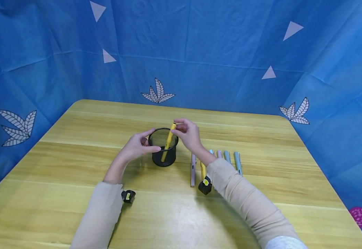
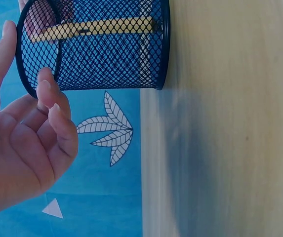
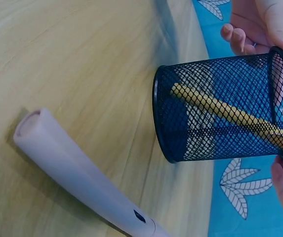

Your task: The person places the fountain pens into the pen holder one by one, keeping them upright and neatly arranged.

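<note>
A black mesh pen holder stands upright on the table. My left hand holds its rim from the left, thumb at the front and index finger at the back. My right hand pinches the upper end of a yellow pen above the holder's right side. The pen leans inside; through the mesh in the right wrist view, the lower end of the yellow pen shows near the base. Nearest on the right lies a light purple pen.
Beside the purple pen lie another yellow pen and several blue and purple pens, partly hidden under my right forearm. A blue patterned cloth hangs behind the wooden table. Small black cameras sit at both wrists.
</note>
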The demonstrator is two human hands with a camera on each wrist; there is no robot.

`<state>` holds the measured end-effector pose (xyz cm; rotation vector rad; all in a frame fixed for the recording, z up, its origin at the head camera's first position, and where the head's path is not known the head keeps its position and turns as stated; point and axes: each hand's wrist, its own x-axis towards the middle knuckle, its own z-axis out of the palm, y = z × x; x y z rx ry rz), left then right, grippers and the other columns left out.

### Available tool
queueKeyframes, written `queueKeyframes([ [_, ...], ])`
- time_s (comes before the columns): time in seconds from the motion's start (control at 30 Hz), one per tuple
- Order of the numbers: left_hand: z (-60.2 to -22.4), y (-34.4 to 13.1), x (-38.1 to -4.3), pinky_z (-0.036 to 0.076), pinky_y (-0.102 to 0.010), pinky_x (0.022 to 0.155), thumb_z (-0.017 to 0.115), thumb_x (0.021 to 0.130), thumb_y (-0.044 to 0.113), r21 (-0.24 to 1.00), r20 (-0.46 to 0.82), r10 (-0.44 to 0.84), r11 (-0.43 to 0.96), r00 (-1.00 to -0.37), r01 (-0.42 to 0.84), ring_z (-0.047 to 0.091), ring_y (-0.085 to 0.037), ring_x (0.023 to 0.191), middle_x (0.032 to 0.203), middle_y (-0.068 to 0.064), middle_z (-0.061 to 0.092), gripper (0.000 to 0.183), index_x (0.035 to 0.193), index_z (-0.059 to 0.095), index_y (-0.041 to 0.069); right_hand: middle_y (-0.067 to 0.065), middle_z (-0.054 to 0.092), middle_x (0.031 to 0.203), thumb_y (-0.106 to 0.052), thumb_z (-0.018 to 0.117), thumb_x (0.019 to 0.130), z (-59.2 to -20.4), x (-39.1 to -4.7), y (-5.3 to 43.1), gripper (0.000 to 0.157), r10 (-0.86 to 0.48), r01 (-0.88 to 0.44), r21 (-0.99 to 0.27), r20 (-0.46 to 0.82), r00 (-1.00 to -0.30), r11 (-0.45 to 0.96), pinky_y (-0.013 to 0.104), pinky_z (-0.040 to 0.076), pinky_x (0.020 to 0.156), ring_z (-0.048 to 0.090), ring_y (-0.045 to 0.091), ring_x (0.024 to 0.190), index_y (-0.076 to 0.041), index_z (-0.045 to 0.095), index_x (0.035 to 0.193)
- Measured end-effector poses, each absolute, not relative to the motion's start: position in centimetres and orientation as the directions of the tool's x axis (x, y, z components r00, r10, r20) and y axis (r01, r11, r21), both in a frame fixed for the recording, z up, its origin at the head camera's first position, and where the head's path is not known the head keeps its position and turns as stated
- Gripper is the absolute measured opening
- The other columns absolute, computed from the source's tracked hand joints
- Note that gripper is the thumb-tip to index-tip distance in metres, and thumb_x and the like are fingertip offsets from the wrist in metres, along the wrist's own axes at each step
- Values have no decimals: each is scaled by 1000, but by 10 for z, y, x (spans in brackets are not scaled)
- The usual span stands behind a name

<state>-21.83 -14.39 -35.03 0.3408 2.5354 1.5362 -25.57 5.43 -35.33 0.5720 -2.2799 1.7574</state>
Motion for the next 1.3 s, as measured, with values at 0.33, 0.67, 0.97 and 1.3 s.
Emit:
queueKeyframes([
  [0.33, -352, -144, -218, 39, -25, 48, 73, 75, 22, 896, -20, 277, 432, -961, 106, 42, -16, 54, 66, -6, 44, 78, 140, 32, 11, 19, 63, 92, 3, 66, 77, -356, -254, 53, 27, -181, -391, -895, 356, -917, 217, 29, 49, 72, 60, 26, 86, 7, 59, 103],
  [0.67, -351, -144, -218, 38, -26, 48, 73, 75, 23, 896, -31, 280, 433, -960, 97, 41, -16, 53, 65, -6, 43, 78, 140, 31, 12, 19, 62, 96, -2, 66, 79, -357, -254, 55, 34, -178, -345, -916, 312, -933, 203, 30, 48, 75, 59, 26, 88, 5, 55, 110],
  [0.97, -352, -144, -218, 39, -26, 48, 73, 75, 23, 893, -34, 277, 440, -960, 95, 41, -17, 54, 65, -6, 43, 79, 140, 31, 10, 19, 61, 100, -5, 63, 83, -356, -255, 66, 33, -162, -297, -942, 272, -948, 158, 30, 48, 76, 58, 26, 90, 5, 53, 112],
  [1.3, -350, -144, -217, 39, -27, 49, 73, 75, 21, 895, -37, 273, 436, -961, 89, 40, -16, 54, 65, -6, 42, 78, 140, 31, 11, 22, 59, 100, -2, 61, 83, -353, -251, 85, 33, -133, -251, -966, 242, -961, 58, 29, 49, 73, 59, 13, 80, 8, 52, 112],
])
